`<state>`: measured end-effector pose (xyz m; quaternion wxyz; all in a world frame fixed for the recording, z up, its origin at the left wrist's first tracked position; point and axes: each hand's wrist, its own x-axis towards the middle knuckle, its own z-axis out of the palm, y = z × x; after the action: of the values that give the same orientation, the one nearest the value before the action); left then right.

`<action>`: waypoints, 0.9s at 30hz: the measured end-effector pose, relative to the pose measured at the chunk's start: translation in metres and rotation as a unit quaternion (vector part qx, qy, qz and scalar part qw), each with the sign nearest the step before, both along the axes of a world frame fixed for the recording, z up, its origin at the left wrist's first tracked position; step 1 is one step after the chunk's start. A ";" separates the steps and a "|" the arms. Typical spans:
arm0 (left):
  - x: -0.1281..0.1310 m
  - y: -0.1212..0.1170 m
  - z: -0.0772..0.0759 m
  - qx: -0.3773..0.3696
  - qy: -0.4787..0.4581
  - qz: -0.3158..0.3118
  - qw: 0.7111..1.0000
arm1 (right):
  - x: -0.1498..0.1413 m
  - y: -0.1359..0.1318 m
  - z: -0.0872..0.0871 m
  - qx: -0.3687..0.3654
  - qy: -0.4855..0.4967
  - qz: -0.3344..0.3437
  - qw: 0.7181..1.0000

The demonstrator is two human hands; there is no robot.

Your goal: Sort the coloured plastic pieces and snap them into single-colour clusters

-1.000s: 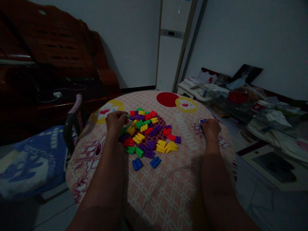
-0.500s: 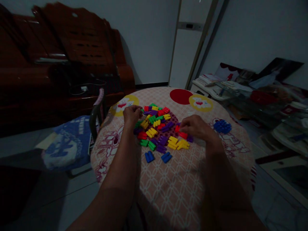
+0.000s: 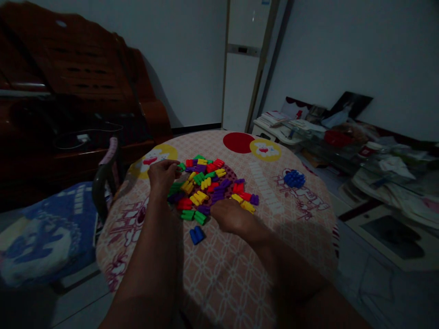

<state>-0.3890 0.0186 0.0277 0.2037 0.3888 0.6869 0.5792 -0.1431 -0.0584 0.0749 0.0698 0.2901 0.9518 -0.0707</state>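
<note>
A bunch of small blue plastic pieces (image 3: 294,178) sits at the right of the frame, maybe so it won't mix with the red, yellow, green and purple plastic pieces (image 3: 206,183) mid-frame on the cloth-covered tabletop (image 3: 219,278). The right hand (image 3: 229,215) bends over their lower edge; its fingertips are hidden, so I can't tell if it grips anything. One blue double-tube plastic piece (image 3: 196,235) lies lower left of it, apart. The left hand (image 3: 161,175) curls beside a small green plastic piece (image 3: 182,167); I can't tell if it pinches it.
</note>
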 end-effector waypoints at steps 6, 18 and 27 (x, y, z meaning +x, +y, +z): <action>0.002 0.000 0.001 -0.001 -0.010 -0.007 1.000 | 0.004 0.009 0.008 -0.018 -0.005 -0.006 1.000; 0.007 -0.001 0.004 -0.005 -0.011 -0.008 1.000 | 0.052 0.059 0.033 0.014 0.032 -0.182 0.983; 0.009 -0.003 0.007 -0.017 -0.024 0.002 1.000 | 0.017 0.029 0.023 -0.025 -0.070 -0.063 0.995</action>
<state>-0.3800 0.0157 0.0344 0.2255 0.3699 0.6923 0.5771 -0.1263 -0.0294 0.0980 0.1387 0.3521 0.9223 -0.0787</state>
